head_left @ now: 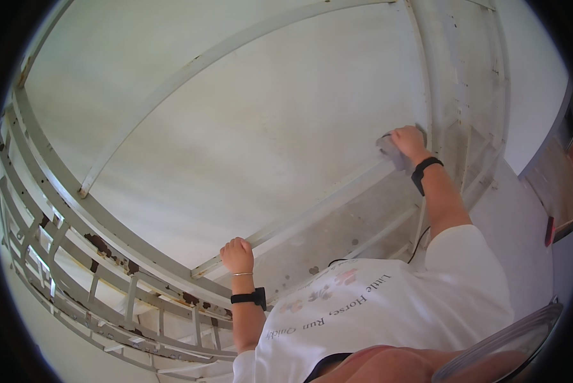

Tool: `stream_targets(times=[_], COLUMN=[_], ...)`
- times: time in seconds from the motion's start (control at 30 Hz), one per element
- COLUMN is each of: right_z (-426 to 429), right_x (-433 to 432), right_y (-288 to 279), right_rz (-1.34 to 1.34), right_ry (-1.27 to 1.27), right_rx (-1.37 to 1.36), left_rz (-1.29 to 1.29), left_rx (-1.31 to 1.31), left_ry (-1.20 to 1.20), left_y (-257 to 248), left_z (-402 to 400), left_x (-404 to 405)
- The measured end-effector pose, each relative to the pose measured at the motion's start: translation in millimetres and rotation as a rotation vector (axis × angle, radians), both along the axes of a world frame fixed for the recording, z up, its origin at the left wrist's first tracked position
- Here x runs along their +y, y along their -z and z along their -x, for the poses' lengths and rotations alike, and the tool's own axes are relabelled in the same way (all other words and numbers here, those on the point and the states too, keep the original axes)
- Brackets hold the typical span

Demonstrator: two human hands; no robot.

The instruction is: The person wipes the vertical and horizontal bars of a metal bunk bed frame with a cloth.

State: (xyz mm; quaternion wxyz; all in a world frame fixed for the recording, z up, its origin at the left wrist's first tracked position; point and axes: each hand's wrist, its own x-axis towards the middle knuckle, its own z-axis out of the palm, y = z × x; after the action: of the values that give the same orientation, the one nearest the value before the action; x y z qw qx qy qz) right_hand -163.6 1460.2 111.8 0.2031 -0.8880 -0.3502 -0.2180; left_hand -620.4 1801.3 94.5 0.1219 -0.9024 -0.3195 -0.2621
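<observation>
A white-painted metal frame, like a bunk bed's, spreads before me, with a long rail [315, 206] crossing in front of my chest. My left hand [238, 254] is closed over the rail near its left end; a thin bracelet and a black wristband circle that wrist. Farther up at the right, my right hand [409, 141] holds a grey cloth [394, 152] against the rail near the corner with an upright side bar [423, 76]. Part of the cloth is hidden under the fingers. A black band is on the right wrist too.
A curved-looking guard rail with short bars [131, 297] runs along the left, its paint chipped and rusty. Another crossbar [195, 62] spans the pale surface [267, 129] beyond. Lower bars [387, 232] and a stained surface lie below the rail. A red object [549, 231] is at the far right.
</observation>
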Motion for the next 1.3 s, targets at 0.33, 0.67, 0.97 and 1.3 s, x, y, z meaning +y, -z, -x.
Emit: stream_targets(times=[0.33,0.67,0.97,1.3], right_z=[105,162,9,-27], right_x=[88,146,52,33], right_y=[-8,0,31,30], right_rz=[0.071,-0.1,-0.083,0.175], right_ry=[-0.061,-0.463,-0.145,0.194], right_rx=[-0.021,-0.086,-0.201,-0.083], left_rz=[-0.016,0.207,-0.036,-0.009], left_rx=[-0.006,0.296,0.048,-0.057], left_ry=[-0.017,0.188,0.261,0.237], left_y=[6,-7,-6,-5], left_z=[-12,-19,-17,-15], left_x=[14,45,37,39])
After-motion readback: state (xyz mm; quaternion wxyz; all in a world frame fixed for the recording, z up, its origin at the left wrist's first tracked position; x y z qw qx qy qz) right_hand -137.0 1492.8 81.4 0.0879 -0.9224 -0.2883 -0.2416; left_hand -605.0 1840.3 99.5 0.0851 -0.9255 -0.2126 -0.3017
